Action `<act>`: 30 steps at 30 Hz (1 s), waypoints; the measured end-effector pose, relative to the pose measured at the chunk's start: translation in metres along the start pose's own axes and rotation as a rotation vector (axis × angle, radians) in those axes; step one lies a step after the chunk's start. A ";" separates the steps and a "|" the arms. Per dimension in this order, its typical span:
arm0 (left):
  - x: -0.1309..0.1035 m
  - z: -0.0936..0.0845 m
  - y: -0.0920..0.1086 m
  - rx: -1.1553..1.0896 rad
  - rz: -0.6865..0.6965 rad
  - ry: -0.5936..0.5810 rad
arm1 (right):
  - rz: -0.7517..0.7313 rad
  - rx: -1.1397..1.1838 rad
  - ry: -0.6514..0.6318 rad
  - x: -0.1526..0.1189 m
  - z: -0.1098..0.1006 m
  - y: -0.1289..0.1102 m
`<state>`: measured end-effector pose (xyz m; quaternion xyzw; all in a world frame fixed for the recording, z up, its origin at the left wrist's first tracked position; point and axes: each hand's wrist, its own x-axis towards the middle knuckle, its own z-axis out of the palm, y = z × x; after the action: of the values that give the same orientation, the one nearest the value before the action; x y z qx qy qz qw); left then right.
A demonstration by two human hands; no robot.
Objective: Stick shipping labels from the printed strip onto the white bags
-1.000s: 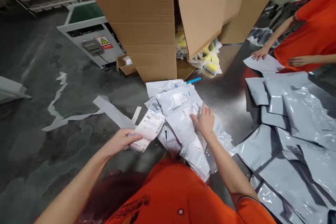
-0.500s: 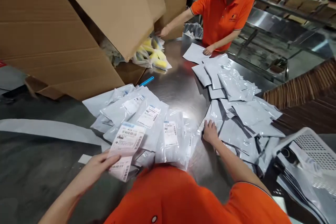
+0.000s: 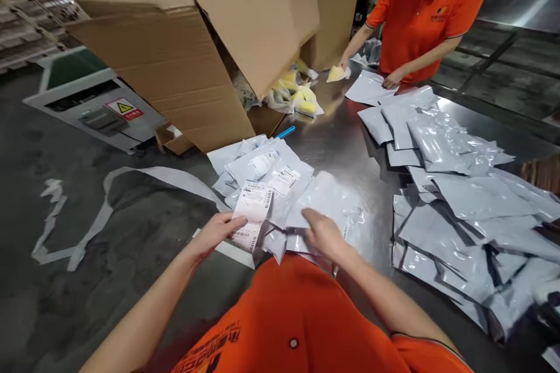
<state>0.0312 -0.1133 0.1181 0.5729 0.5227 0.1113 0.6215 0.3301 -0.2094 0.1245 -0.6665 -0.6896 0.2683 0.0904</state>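
Note:
Between the thumb and fingers of my left hand [image 3: 216,234] is a short strip of printed shipping labels [image 3: 252,204], its faces turned up. My right hand [image 3: 322,232] grips a white poly mailer [image 3: 318,195] by its near edge, over the packages in front of me. No label shows on the visible face of this mailer. Just behind the label strip lie labelled mailers [image 3: 284,179] in an overlapping heap. To the right, a large pile of unlabelled mailers [image 3: 481,195] covers the metal table [image 3: 336,145].
A big cardboard box [image 3: 175,70] leans open at the back left, yellow bagged items [image 3: 301,96] at its mouth. A blue-handled tool [image 3: 286,132] lies near it. Across the table a co-worker [image 3: 431,23] handles a mailer. White backing paper [image 3: 161,173] trails leftward.
My right hand has come left from the pile with a mailer, now over the labelled packages. My left hand still holds the labels. The co-worker's hand has drawn a yellow item from the box.

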 end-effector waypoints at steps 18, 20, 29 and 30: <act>-0.049 0.032 0.035 -0.191 0.173 0.054 | -0.111 0.723 -0.022 0.010 0.006 -0.089; -0.044 0.040 0.040 -0.150 0.178 0.139 | -0.161 0.582 0.097 0.006 0.005 -0.087; -0.032 0.063 0.017 -0.178 0.189 0.012 | -0.358 0.153 0.321 -0.004 -0.004 -0.072; -0.035 0.063 0.015 -0.251 0.183 -0.014 | -0.350 0.189 0.324 -0.004 -0.005 -0.073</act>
<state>0.0722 -0.1714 0.1361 0.5369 0.4459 0.2279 0.6789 0.2694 -0.2096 0.1653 -0.5598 -0.7429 0.2016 0.3066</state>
